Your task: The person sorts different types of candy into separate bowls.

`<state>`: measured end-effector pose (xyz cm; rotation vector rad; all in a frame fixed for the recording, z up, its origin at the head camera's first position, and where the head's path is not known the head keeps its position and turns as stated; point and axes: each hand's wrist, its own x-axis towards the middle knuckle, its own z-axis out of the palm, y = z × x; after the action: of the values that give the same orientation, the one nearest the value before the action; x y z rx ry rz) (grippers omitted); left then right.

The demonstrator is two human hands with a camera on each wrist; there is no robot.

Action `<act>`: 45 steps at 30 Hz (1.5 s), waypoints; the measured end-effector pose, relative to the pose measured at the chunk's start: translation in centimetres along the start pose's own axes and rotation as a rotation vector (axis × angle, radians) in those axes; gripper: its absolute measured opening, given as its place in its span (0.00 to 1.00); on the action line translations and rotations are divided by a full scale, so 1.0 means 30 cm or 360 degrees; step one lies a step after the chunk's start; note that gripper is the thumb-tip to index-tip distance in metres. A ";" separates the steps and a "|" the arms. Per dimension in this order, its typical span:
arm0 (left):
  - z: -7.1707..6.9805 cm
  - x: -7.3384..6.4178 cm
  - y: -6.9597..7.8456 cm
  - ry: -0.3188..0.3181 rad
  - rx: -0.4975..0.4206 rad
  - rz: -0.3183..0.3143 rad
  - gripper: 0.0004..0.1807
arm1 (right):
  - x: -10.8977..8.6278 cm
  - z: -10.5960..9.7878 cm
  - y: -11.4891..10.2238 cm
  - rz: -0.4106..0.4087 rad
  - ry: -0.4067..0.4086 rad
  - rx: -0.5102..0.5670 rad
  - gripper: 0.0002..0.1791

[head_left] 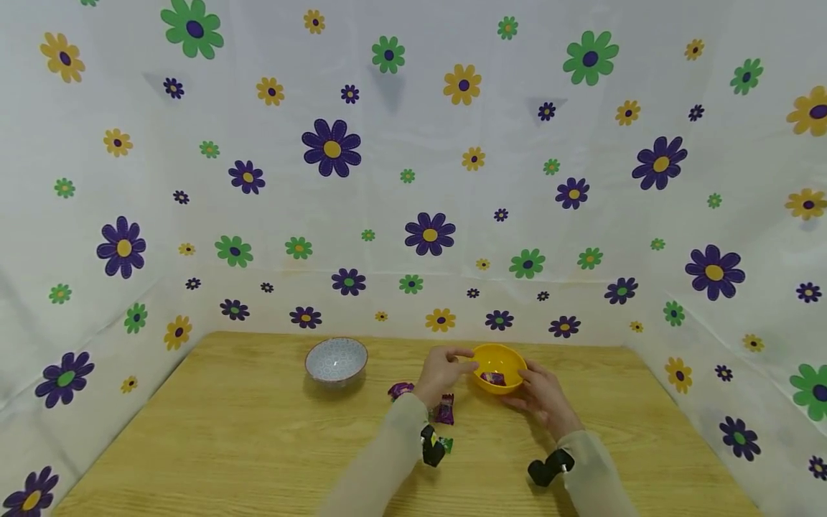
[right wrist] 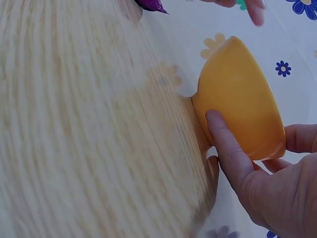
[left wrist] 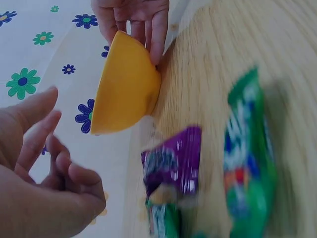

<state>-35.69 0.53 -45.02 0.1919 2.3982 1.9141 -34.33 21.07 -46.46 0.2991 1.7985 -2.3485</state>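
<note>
A yellow bowl (head_left: 499,359) stands on the table, with a purple-wrapped candy (head_left: 493,378) inside it. My right hand (head_left: 545,395) grips the bowl's right side. In the right wrist view, the fingers (right wrist: 230,148) spread along its outer wall and the thumb is at the rim. My left hand (head_left: 446,375) is by the bowl's left rim; the left wrist view shows a gap between them and nothing in its loosely bent fingers (left wrist: 37,106). Near the left wrist lie purple-wrapped candies (head_left: 446,408) and a green-wrapped candy (left wrist: 247,163), partly hidden by that arm in the head view.
A pale speckled bowl (head_left: 337,361) with a reddish rim is on the table's left half, near the back. Beneath everything is a wood-grain table (head_left: 232,431). White flower-print sheeting (head_left: 388,201) rises behind the table and at both sides.
</note>
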 end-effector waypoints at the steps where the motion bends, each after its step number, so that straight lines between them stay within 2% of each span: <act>1: -0.018 -0.008 0.000 -0.0069 -0.0010 0.0044 0.16 | 0.000 0.000 -0.001 0.0002 0.0008 -0.0006 0.27; 5: -0.095 -0.038 -0.014 -0.0368 0.0041 0.0198 0.18 | -0.005 0.002 -0.004 0.0024 0.0022 -0.0041 0.28; 7: -0.131 -0.043 -0.033 -0.0461 0.0160 0.0261 0.19 | -0.009 0.002 -0.004 0.0029 0.0019 -0.0054 0.28; 12: -0.190 -0.026 -0.093 -0.0533 0.0538 0.0323 0.20 | -0.014 0.000 -0.002 0.0016 0.0030 -0.0064 0.28; 17: -0.209 -0.008 -0.114 -0.0630 0.0657 0.0283 0.21 | -0.014 -0.001 0.001 0.0012 0.0041 -0.0083 0.28; 21: -0.207 0.001 -0.122 -0.0707 0.0772 0.0311 0.18 | -0.009 0.001 0.005 0.0017 0.0051 -0.0093 0.28; 24: -0.204 0.006 -0.124 -0.0739 0.0872 0.0326 0.16 | -0.007 0.007 0.005 0.0014 0.0037 -0.0108 0.28; 29: -0.203 0.008 -0.110 -0.0751 0.0964 0.0246 0.15 | -0.008 0.016 0.001 0.0013 0.0034 -0.0129 0.28; 33: -0.202 0.008 -0.099 -0.0720 0.1005 0.0203 0.16 | -0.008 0.017 -0.004 0.0008 0.0021 -0.0105 0.28; 41: -0.184 0.006 -0.096 -0.0683 0.1075 0.0229 0.14 | -0.009 0.005 -0.002 -0.0004 -0.0005 -0.0085 0.28; 45: -0.171 0.004 -0.091 -0.0687 0.1037 0.0271 0.10 | -0.013 -0.006 -0.002 -0.0017 -0.0040 -0.0078 0.29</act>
<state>-36.63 -5.00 -46.52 0.7682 2.6343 0.9199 -33.97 21.26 -46.33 0.2530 1.8479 -2.3005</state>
